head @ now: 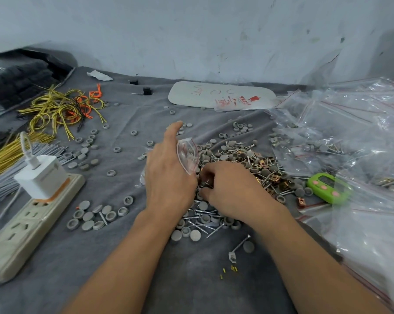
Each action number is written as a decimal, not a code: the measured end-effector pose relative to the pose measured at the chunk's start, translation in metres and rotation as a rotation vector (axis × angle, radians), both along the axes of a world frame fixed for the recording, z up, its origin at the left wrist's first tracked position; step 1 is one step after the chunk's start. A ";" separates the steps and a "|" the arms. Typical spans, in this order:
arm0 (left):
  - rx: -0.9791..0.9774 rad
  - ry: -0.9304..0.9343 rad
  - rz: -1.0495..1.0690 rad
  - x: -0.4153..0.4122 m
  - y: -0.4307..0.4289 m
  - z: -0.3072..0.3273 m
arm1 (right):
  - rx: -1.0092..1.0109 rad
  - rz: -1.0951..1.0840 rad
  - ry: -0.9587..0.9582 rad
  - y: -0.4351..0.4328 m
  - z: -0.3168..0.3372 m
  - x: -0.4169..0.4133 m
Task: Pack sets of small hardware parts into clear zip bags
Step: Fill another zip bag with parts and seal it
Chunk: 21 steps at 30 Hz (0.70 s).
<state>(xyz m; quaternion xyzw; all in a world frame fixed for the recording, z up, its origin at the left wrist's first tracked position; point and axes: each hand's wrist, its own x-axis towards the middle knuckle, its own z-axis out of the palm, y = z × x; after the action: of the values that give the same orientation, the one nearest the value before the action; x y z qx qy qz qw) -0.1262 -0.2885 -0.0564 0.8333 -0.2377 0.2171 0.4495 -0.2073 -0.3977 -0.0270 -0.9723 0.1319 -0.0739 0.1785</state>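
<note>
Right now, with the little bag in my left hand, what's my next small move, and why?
Probably lift the right hand with whatever its curled fingers gather from the mixed pile and tip it into the clear zip bag. The left hand holds the bag's mouth right beside it, and the bag looks nearly empty.

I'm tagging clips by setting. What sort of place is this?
Probably an informal piecework packing spot: screws and grey caps heaped on a grey cloth, clear zip bags piled at the right, a power strip alongside.
</note>
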 end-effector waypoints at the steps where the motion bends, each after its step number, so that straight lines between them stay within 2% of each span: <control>1: 0.002 0.007 -0.006 0.000 0.000 0.000 | -0.028 0.006 0.007 0.001 0.000 0.001; 8: 0.017 0.023 -0.014 0.002 -0.001 -0.002 | -0.060 0.033 0.076 -0.002 0.002 -0.003; 13: 0.019 0.048 -0.019 0.002 0.000 -0.002 | -0.220 -0.029 0.026 -0.001 0.001 -0.007; 21: 0.009 0.009 -0.043 -0.002 -0.001 0.001 | -0.297 -0.004 0.142 0.004 0.005 -0.004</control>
<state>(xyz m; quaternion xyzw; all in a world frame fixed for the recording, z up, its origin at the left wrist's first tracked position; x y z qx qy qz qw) -0.1281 -0.2899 -0.0552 0.8310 -0.2545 0.2023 0.4514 -0.2118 -0.3938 -0.0220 -0.9905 0.1336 -0.0243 0.0227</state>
